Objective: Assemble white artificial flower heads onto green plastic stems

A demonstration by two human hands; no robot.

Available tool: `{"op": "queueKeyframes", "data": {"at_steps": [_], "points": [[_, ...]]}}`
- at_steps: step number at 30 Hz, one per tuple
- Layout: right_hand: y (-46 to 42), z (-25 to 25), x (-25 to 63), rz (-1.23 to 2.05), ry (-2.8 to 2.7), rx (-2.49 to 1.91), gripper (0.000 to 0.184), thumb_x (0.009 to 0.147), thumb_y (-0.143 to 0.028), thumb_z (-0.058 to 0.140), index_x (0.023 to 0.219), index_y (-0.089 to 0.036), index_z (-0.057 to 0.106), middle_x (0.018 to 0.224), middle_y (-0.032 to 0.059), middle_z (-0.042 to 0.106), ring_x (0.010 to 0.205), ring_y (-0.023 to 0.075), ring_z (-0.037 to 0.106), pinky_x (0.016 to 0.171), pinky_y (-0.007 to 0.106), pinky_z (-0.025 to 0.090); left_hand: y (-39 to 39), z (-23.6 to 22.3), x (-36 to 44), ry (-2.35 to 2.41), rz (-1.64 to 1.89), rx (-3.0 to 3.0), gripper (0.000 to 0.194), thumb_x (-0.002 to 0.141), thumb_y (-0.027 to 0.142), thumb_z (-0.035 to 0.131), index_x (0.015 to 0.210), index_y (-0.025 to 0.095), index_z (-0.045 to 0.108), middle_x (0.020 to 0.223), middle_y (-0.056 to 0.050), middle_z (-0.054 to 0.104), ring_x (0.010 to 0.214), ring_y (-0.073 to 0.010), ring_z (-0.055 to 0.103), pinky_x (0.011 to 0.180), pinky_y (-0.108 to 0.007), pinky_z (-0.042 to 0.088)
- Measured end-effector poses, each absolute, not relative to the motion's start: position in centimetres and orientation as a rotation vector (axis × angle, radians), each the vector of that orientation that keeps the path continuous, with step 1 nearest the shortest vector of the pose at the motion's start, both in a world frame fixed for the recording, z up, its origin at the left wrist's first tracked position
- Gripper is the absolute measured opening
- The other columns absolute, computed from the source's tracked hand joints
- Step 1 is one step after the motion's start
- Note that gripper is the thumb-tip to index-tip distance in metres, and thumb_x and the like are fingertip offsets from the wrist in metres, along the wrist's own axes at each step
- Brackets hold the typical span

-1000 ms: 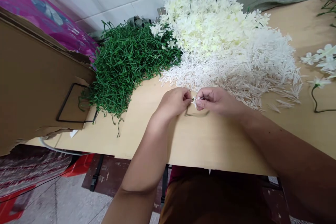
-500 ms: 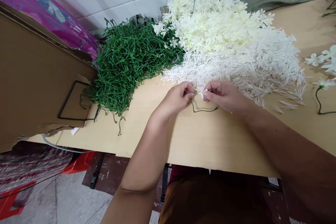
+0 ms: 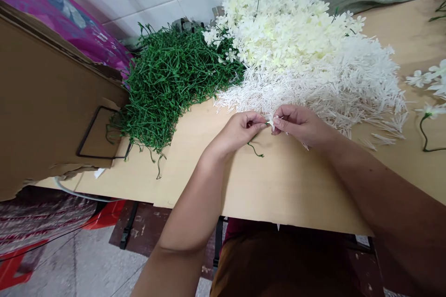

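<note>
My left hand (image 3: 244,130) pinches a thin green artificial flower stem (image 3: 256,149), whose bent end hangs down below the fingers. Between the thumb and fingers of my right hand (image 3: 296,124) is a small white artificial flower (image 3: 271,123). The stem's upper tip meets the flower between my two hands; whether it has gone into the flower I cannot tell. Just behind the hands lies a heap of thin white sticks (image 3: 313,93). White and pale yellow flower heads (image 3: 278,32) are piled beyond it.
A tangled heap of green stems (image 3: 174,74) lies to the left, by a cardboard box (image 3: 52,93) and a black wire frame (image 3: 83,137). Finished-looking white flowers (image 3: 434,79) lie at the right edge. The wooden tabletop (image 3: 278,190) ends close to my body.
My left hand has shifted right, bringing the stem's tip up to the white flower. The stem's lower part has swung left. My right hand has stayed nearly in place.
</note>
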State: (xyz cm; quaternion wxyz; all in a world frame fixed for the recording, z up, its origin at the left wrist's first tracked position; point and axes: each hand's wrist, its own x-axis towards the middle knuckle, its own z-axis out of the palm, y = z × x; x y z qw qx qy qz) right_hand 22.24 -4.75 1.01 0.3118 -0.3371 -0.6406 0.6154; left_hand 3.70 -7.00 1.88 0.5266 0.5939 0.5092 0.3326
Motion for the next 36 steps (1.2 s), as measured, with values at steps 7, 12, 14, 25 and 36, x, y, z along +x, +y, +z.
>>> {"op": "queueKeyframes", "data": {"at_steps": [7,12,14,25,36], "points": [[-4.9,1.6,22.4,1.684,-1.643,-0.908,0.029,0.075,-0.044,0.072,0.068,-0.019,0.06,0.066,0.0013,0.065,0.066,0.0118,0.059,0.066,0.026,0.049,-6.9,2.0,3.5,1.144,0.794,1.477,0.008,0.079,0.016,0.058,0.072,0.013,0.062,0.057,0.005,0.048,0.057,-0.0059,0.041,0.059,-0.022,0.035],[-4.9,1.9,22.4,1.725,-1.607,-0.921,0.031,0.072,-0.046,0.074,0.066,-0.019,0.061,0.064,0.0008,0.065,0.064,0.0111,0.059,0.067,0.026,0.05,-7.0,1.9,3.5,1.137,0.801,1.485,0.008,0.08,0.018,0.057,0.074,0.013,0.061,0.058,0.005,0.047,0.058,-0.0062,0.04,0.06,-0.022,0.034],[-5.0,2.0,22.4,1.734,-1.588,-0.923,0.032,0.071,-0.047,0.075,0.066,-0.019,0.061,0.064,0.0005,0.065,0.065,0.0111,0.059,0.068,0.026,0.05,-6.9,1.8,3.4,1.121,0.804,1.494,0.01,0.08,0.02,0.057,0.073,0.013,0.059,0.059,0.004,0.046,0.058,-0.0063,0.04,0.06,-0.022,0.034],[-4.9,1.7,22.5,1.67,-1.634,-0.91,0.034,0.073,-0.049,0.073,0.066,-0.019,0.06,0.064,0.0016,0.064,0.066,0.0131,0.059,0.065,0.027,0.047,-7.0,1.8,3.5,1.085,0.769,1.486,0.023,0.079,0.034,0.062,0.068,0.016,0.054,0.063,0.002,0.05,0.058,-0.0075,0.039,0.057,-0.024,0.03],[-5.5,0.7,21.6,1.164,-1.968,-0.998,0.019,0.083,-0.028,0.056,0.067,-0.019,0.051,0.058,-0.0027,0.043,0.055,0.0108,0.037,0.053,0.027,0.029,-7.0,1.4,3.9,1.318,0.748,1.617,0.016,0.081,0.021,0.053,0.066,0.016,0.053,0.058,0.003,0.044,0.056,-0.0084,0.036,0.055,-0.024,0.028]]}}
